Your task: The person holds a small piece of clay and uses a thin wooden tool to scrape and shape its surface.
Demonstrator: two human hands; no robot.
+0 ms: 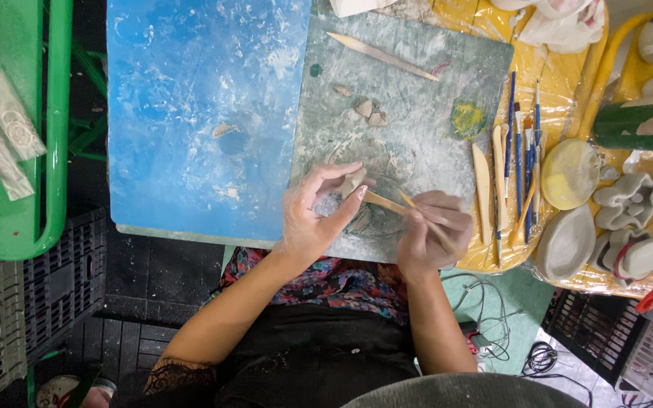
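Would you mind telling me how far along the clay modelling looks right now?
Done: grey clay pieces sit formed at the right. In hand: the left hand holds a small clay piece while the right hand works it with a wooden tool. Left: loose clay bits lie unused.

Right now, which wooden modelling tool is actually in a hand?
The short wooden tool gripped by the right hand, tip against the clay piece in the left hand. The long stick and the flat tools lie untouched.

Brushes (527, 159) right of work board (417, 113)
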